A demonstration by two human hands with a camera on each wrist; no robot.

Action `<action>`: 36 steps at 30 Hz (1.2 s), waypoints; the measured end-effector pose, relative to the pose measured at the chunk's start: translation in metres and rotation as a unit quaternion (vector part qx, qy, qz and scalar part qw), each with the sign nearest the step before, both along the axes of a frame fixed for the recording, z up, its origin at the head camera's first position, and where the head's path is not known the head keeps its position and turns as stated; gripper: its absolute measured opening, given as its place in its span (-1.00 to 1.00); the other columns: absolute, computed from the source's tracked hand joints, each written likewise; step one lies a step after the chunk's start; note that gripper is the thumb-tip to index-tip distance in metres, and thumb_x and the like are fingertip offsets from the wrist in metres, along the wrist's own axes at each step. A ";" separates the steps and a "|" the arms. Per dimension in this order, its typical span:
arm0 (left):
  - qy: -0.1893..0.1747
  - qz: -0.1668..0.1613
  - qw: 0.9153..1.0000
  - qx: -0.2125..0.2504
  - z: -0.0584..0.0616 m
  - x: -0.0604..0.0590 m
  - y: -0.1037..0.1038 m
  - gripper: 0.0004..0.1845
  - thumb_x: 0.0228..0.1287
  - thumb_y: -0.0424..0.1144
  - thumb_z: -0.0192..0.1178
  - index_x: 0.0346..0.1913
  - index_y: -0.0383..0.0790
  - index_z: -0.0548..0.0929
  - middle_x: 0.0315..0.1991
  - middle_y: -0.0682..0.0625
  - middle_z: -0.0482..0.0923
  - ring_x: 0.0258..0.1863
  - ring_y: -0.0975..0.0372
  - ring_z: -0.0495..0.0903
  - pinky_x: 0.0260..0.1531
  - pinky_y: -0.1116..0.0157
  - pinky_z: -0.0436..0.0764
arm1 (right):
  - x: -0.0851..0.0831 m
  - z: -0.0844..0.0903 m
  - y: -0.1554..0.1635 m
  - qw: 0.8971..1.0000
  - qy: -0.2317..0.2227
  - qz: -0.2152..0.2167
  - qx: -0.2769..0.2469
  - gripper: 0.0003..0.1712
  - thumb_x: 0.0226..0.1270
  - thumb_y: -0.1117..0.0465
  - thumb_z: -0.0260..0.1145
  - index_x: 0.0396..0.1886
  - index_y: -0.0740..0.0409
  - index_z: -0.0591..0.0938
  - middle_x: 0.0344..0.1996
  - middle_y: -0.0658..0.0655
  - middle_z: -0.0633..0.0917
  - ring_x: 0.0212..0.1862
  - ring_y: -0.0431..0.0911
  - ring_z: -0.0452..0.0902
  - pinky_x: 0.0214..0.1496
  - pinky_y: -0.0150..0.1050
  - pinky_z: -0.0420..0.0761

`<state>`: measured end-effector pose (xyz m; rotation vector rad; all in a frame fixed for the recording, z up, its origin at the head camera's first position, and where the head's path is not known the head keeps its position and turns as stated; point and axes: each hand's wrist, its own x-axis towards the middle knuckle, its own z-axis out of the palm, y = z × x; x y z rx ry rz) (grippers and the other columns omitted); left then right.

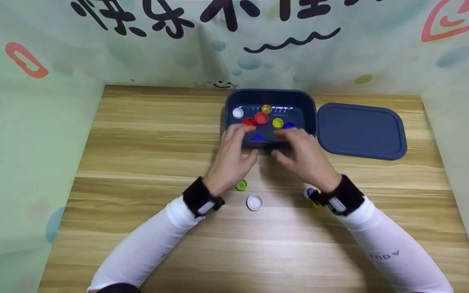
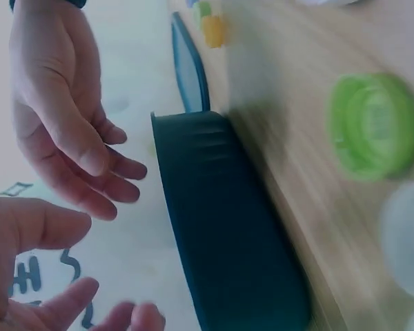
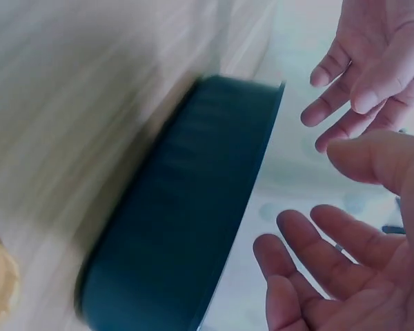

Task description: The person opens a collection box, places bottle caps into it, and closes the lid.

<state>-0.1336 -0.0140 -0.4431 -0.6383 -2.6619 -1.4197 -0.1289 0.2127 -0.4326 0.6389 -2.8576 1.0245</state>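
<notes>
A dark blue box [image 1: 301,106] sits toward 12 o'clock on the desk [image 1: 149,134]. Inside it, a white cap [image 1: 237,113] lies at 9 o'clock, a red cap [image 1: 261,118] near the middle, a gold cap [image 1: 266,109] at 12 and a blue cap [image 1: 257,138] at 7. The left hand [image 1: 232,156] is at the near rim between 7 and 8, the right hand [image 1: 310,158] between 4 and 5; on both, the fingers are spread and gently curved, thumbs apart. The lid [image 1: 362,131] lies just beside the box at 3. On the desk, a green cap [image 1: 241,185] lies at 7 from the box and a white ring-edged cap [image 1: 255,202] at 6. Printed cloth [image 1: 169,61] hangs behind at 12.
</notes>
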 end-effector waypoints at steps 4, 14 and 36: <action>-0.010 -0.040 0.999 -0.007 -0.003 0.018 -0.010 -0.40 0.31 -0.38 0.42 0.38 -0.33 0.51 0.21 -0.16 0.48 0.13 0.05 0.52 0.17 0.24 0.55 | 0.016 -0.004 -0.003 0.999 0.011 0.046 0.007 -0.43 0.30 0.26 0.57 0.26 0.31 0.63 0.07 0.26 0.72 0.09 0.15 0.62 0.18 0.05 0.63; -0.038 -0.128 0.984 -0.117 -0.025 0.053 -0.027 -0.41 0.26 -0.19 0.54 0.28 -0.32 0.59 0.02 -0.15 0.59 -0.04 0.09 0.57 0.01 0.19 0.63 | 0.050 -0.023 -0.012 0.989 -0.031 0.130 0.058 -0.40 0.23 0.17 0.63 0.23 0.24 0.65 -0.03 0.17 0.72 -0.02 0.00 0.65 0.09 -0.05 0.70; -0.007 -0.136 0.979 -0.152 -0.048 0.073 -0.020 -0.78 0.35 -0.27 0.48 -0.03 -0.26 0.74 -0.17 -0.02 0.66 -0.14 0.25 0.61 -0.10 0.30 0.67 | 0.071 -0.053 -0.022 0.989 -0.052 0.130 0.056 -0.57 0.27 0.17 0.61 0.09 0.13 0.69 -0.12 0.01 0.70 -0.11 -0.18 0.62 -0.03 -0.17 0.71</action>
